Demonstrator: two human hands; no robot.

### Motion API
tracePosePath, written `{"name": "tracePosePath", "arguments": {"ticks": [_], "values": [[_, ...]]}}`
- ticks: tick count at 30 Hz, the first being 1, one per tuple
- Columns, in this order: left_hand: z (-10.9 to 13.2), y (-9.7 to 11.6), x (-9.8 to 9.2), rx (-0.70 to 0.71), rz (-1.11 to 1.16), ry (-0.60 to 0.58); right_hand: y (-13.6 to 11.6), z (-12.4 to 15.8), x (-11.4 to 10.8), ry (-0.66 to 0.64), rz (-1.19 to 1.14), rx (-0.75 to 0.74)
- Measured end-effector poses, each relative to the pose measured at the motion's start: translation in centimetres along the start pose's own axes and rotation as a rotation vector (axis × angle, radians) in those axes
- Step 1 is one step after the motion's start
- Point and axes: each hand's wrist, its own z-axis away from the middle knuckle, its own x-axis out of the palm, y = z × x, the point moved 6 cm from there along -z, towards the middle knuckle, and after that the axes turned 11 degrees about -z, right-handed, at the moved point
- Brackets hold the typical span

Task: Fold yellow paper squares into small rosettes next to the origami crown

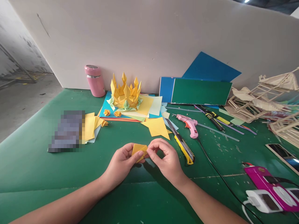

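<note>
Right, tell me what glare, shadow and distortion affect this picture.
All in the head view: glare on the phone at far right; a soft shadow on the green tabletop below the right hand; a pixelated patch at left, contents unreadable; the pink bottle leaning outward, probably wide-angle distortion.

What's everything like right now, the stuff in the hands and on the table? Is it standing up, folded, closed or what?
Yellow paper: partly folded, held in left hand, right hand pinching its edge
Paper crown: standing upright
Pink flask: standing, lid on
Glue gun: lying on its side, cord attached
Yellow cutter: lying down
Green board: propped on its long edge
Phone: lying flat, screen dark
</note>
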Motion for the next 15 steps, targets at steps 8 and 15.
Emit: {"name": "tracePosePath", "arguments": {"ticks": [8, 15], "values": [[0.14, -0.02, 0.15, -0.021, 0.012, 0.002, 0.11, 0.0, 0.12, 0.006, -0.016, 0.037], [0.19, 0.14, 0.1, -0.022, 0.003, -0.004, 0.26, 0.12, 0.17, 0.005, -0.057, 0.055]]}}
